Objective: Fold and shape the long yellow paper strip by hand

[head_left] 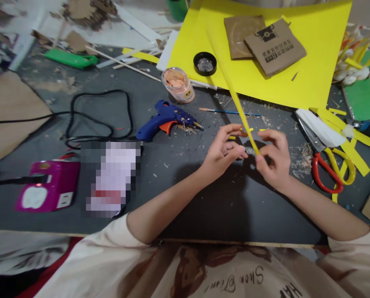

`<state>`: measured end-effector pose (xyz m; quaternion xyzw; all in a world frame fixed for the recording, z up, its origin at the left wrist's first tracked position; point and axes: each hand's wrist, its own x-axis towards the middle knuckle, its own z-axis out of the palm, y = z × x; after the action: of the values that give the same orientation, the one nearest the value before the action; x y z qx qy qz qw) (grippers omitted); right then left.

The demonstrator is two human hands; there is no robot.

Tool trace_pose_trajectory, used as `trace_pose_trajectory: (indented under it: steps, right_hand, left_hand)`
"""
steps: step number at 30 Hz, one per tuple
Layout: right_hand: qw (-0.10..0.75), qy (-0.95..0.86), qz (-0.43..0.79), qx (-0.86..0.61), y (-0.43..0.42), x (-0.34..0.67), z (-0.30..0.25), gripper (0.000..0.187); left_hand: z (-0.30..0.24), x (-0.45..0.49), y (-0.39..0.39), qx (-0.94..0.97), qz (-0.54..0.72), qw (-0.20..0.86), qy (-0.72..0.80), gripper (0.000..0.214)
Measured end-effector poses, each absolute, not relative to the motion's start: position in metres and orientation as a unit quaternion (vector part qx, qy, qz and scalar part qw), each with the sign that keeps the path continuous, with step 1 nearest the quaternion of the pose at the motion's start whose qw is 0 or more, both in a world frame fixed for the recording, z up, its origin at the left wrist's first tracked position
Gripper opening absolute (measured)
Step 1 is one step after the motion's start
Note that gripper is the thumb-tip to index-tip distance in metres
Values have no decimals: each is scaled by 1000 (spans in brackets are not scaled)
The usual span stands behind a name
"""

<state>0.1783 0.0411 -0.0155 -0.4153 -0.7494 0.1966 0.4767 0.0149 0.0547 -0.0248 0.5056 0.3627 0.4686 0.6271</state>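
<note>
A long thin yellow paper strip [234, 97] slants upward, its lower end pinched between the thumb and fingers of my right hand [275, 159]. Just left of the strip, my left hand [225, 149] has its fingers curled and apart, with nothing visible in it. The strip's upper end is blurred over the yellow sheet [200, 37]. Small yellow pieces [232, 138] lie behind the fingers, partly hidden. Beyond the hands rests a thin blue paintbrush [231, 111]. Scissors [324, 157] with red and yellow handles lie to the right of my right hand.
A blue glue gun [164, 120], an open jar [178, 85] and a black lid [205, 63] stand left and ahead. Farther left are a phone [113, 178], a magenta box [48, 184] and a looped cable [101, 93]. Cardboard pieces [275, 47] lie on the yellow sheet.
</note>
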Motion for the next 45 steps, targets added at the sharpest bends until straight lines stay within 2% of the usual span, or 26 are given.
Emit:
trace_pose_trajectory:
  steps: [4, 6, 10, 13, 15, 20, 26, 31, 34, 36, 37, 42, 44, 45]
  right_hand:
    - [371, -856, 119, -340, 37, 173, -15, 7]
    - [363, -857, 129, -341, 38, 173, -14, 4]
    - [413, -762, 242, -436, 42, 175, -14, 11]
    - [343, -737, 359, -459, 45, 175, -14, 15]
    - [311, -735, 378, -470, 45, 176, -14, 24]
    - [349, -655, 426, -517, 45, 179, -12, 25]
    - [374, -622, 454, -517, 49, 179, -11, 32]
    - [386, -580, 491, -524, 55, 182, -8, 17]
    - [364, -604, 441, -555, 60, 194, 9, 19]
    - [306, -646, 370, -594, 59, 209, 28, 30]
    - [249, -678, 325, -610, 56, 219, 38, 36]
    - [-129, -696, -31, -706, 23, 282, 62, 44]
    - [-232, -686, -73, -686, 6, 309, 53, 44]
    - [-249, -692, -73, -674, -1, 321, 46, 44]
  left_hand:
    - [-29, 15, 56, 483, 472, 643, 362, 46]
    - [-31, 16, 57, 454, 487, 636, 390, 37]
    - [-30, 17, 59, 447, 481, 628, 418, 26]
    - [-26, 17, 60, 483, 469, 607, 423, 25]
    - [-24, 17, 59, 503, 462, 595, 424, 23]
    - [-17, 16, 52, 547, 420, 561, 458, 14]
    - [-15, 17, 50, 593, 413, 485, 492, 18]
    - [-19, 17, 52, 577, 423, 493, 495, 20]
    - [-19, 17, 52, 571, 425, 503, 490, 20]
    - [-18, 17, 52, 568, 426, 509, 487, 20]
    - [-18, 17, 52, 566, 427, 511, 486, 20]
    - [-18, 18, 53, 564, 429, 510, 487, 20]
    - [-19, 19, 54, 566, 427, 508, 489, 20]
    - [-19, 19, 54, 568, 426, 506, 490, 20]
